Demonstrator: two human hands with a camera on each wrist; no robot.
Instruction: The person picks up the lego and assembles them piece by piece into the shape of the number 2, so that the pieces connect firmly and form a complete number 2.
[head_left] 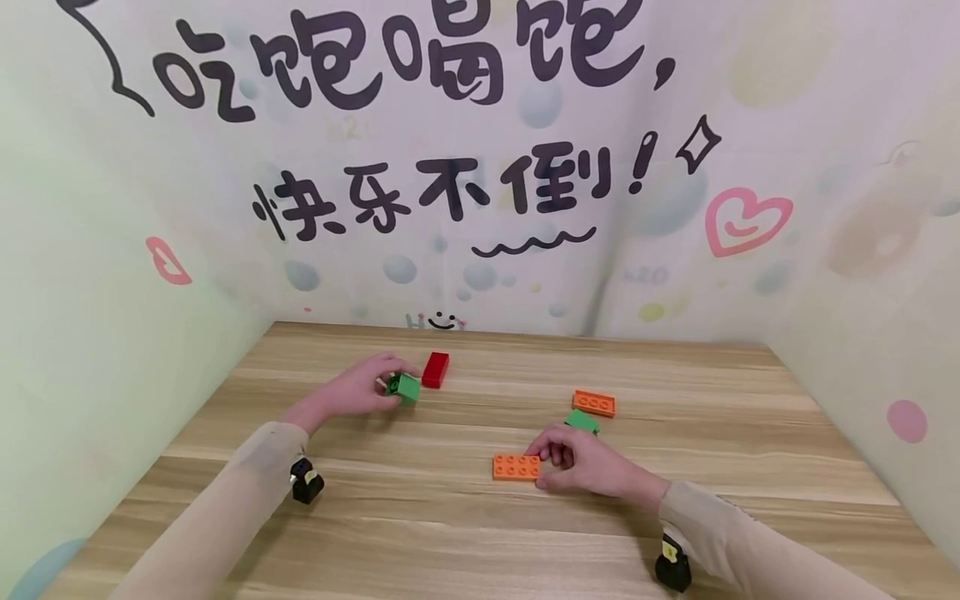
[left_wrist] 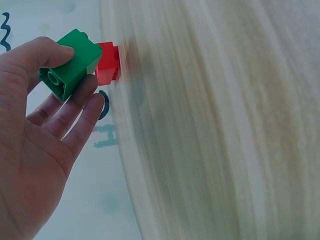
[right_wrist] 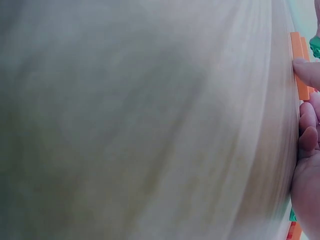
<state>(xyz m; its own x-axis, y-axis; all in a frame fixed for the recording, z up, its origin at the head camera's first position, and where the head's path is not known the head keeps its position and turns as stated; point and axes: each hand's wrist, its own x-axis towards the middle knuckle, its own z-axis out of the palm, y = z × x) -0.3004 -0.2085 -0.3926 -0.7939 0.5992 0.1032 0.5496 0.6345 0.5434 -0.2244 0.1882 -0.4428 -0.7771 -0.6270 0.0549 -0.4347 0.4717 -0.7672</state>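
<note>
Seeing plenty of wood-grain tabletop [head_left: 420,533] between the hands, plus a wide stretch out to the right edge. Much tighter at the back, with only a narrow strip behind the red brick [head_left: 436,370] before meeting the printed cloth backdrop [head_left: 480,283]. Just left of that brick, got a green block [head_left: 406,388] pinched between thumb and fingers of the left hand [head_left: 358,387]; can't tell if touching the red or not. Over at the right hand [head_left: 581,463], gripping the right end of a studded orange plate [head_left: 516,467], with thumb on the near side and fingers curled, leaving the left end sticking out. Can't tell if lifted or flat on the wood. Just beyond, spotting a second green piece [head_left: 582,421], partly hidden, beside a flipped orange plate [head_left: 595,403] with round tubes showing. Looks like smooth, hard plastic all round: boxy and hollow-ended on the green block, thin with eight studs on the gripped plate.
</note>
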